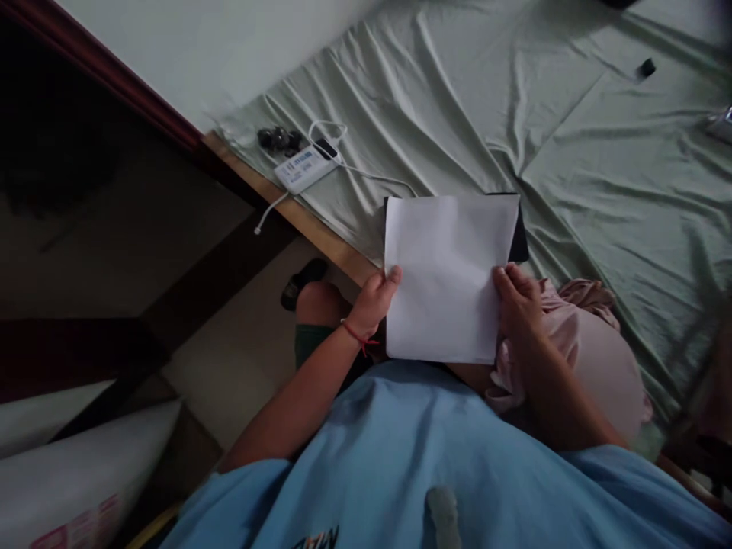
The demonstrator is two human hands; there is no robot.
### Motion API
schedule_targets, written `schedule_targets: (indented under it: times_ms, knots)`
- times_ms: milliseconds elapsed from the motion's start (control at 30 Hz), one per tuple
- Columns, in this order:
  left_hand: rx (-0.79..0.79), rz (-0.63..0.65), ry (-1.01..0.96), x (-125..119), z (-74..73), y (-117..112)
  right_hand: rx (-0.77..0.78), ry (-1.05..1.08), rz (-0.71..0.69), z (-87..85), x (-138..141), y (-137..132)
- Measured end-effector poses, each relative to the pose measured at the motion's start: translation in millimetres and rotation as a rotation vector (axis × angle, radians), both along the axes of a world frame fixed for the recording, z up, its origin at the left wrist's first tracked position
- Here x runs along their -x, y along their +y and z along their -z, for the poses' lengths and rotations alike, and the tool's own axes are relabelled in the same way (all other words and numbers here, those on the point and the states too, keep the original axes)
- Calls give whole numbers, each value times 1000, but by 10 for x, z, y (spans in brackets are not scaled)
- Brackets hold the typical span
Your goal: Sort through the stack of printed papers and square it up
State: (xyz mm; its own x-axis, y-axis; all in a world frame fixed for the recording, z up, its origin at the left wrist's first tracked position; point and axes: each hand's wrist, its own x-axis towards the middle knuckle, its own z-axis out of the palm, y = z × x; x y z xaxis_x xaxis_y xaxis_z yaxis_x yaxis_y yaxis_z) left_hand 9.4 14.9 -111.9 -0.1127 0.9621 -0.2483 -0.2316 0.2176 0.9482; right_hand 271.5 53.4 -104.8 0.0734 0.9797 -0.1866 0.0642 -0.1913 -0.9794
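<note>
White paper sheet point(449, 274) held over lap, far edge reaching onto green bedsheet point(600, 168), covering dark flat object point(519, 240) beneath. Left hand point(374, 301) clamped on sheet's left edge, thumb on top. Right hand point(518, 297) grips right edge, fingers closed on it (pink cloth point(595, 351) just right of it). Sheet's long axis runs near-to-far, lying between both hands, equally close. Power bank point(303, 168) far left.

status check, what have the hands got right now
Left hand and right hand grip white paper by its side edges. Dark flat object beneath it. Nothing blocking.
</note>
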Motion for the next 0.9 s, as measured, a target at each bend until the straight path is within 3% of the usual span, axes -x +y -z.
schedule_targets:
  times_ms: [100,300,500,733,900]
  knots:
    - [57,10,201,56,72,-66,-71,-66,-34,97,33,-33]
    - [-76,-68,493,75,138,-27,-184,-316,-23,71,-57,-17]
    - [-160,-100,555,-14,233,6,-168,-350,-20,63,-127,31]
    - [-183,-102,757,-23,258,-7,-158,-268,38,90,-115,47]
    - [-194,-114,705,-54,254,-14,-160,-352,40,106,-140,78]
